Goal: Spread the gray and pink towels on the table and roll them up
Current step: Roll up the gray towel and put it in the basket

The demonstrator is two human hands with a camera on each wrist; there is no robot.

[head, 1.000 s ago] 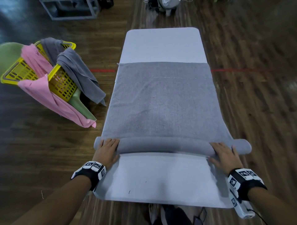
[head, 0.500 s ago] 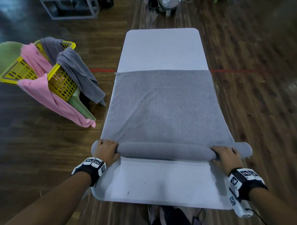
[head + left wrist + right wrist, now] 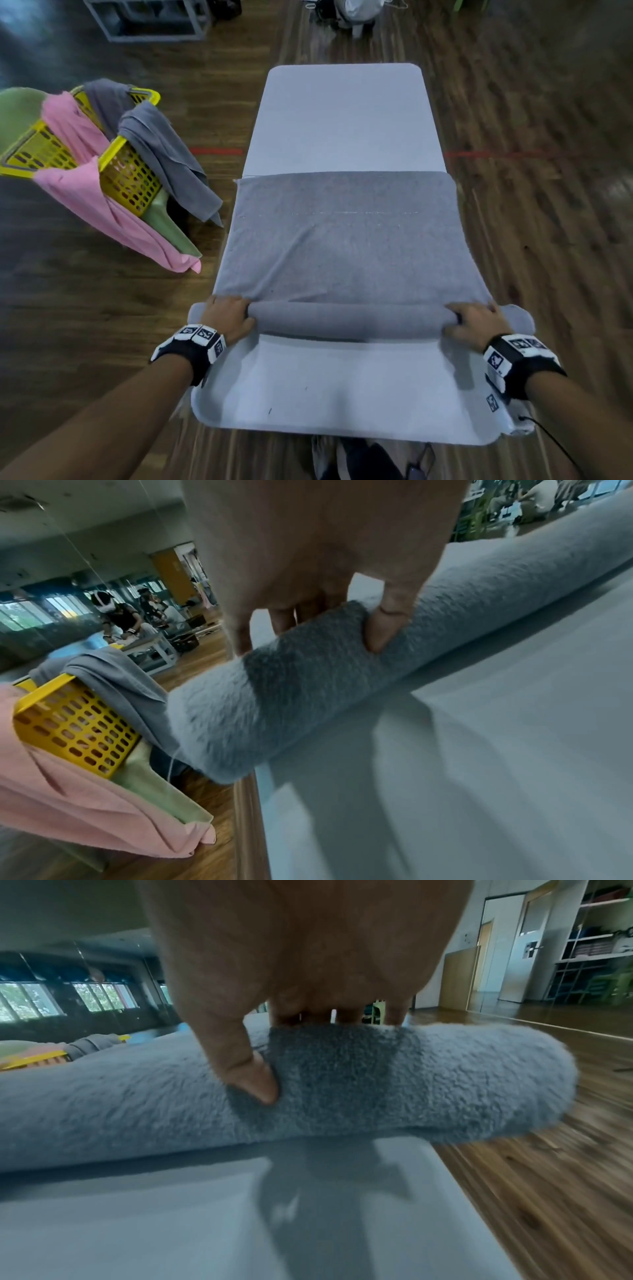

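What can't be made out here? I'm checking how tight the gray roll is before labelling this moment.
- Spiral at the ends of the gray towel roll: no view looks end-on.
- Fingertips of the left hand and right hand: curled behind the roll in all views.
- What lies inside the yellow basket: covered by a pink towel and another gray towel.
- Table legs: hidden beneath the top.

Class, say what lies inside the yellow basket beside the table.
Pink towels and a gray towel hang over the yellow basket's rim; its bottom is covered from sight.
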